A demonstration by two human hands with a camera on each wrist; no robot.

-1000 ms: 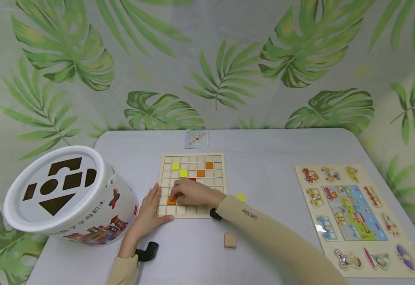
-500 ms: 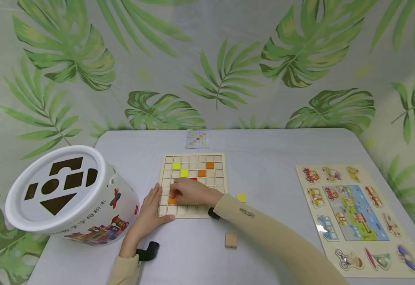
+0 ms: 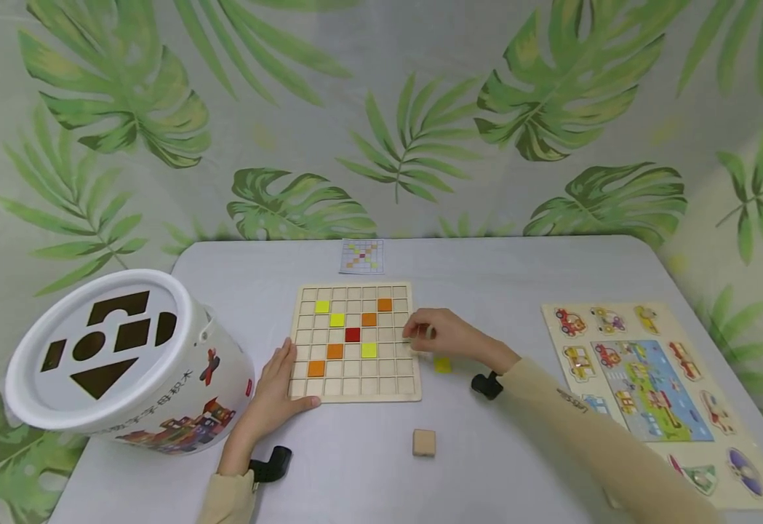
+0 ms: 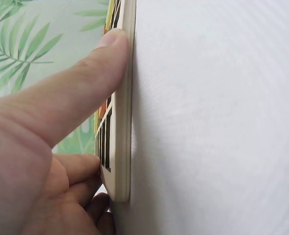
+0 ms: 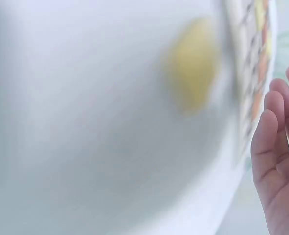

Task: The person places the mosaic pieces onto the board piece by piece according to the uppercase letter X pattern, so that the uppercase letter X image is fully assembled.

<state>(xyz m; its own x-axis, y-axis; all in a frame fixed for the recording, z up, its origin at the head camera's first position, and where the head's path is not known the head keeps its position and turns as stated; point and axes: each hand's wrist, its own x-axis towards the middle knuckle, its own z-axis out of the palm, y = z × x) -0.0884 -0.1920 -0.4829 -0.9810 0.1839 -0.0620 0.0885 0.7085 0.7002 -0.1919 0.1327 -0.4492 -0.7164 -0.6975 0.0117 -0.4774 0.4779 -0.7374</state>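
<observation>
From the head camera, the left hand [image 3: 275, 393] lies flat with straight fingers against the near left corner of the wooden grid board [image 3: 353, 342], steadying it. The right hand [image 3: 442, 334] hovers just off the board's right edge with its fingers loosely bent. It seems to hold nothing, though the fingertips are too small here to be sure. A loose yellow tile [image 3: 443, 364] lies on the counter [image 3: 486, 276] just beneath that hand, near the board but apart from it.

The tile looks thin, stiff and light, with a smooth painted face. In my judgement it is best pinched by two opposite edges, since a flat piece on a smooth top gives little to catch.

On the board I count seven tiles: three yellow, three orange, one red. Off the board are one yellow tile and one plain wooden cube [image 3: 423, 442]. There is also one pattern card [image 3: 362, 256] behind the board, one white shape-sorter bucket [image 3: 119, 356] at the left and one vehicle peg puzzle [image 3: 656, 393] at the right.

In the left wrist view the thumb [image 4: 76, 83] presses on the board's rim [image 4: 127, 107], with the other fingers curled under its corner.

The right wrist view is blurred. It shows the yellow tile [image 5: 193, 63] on the counter and open, relaxed fingers [image 5: 274, 142] clear of it.
</observation>
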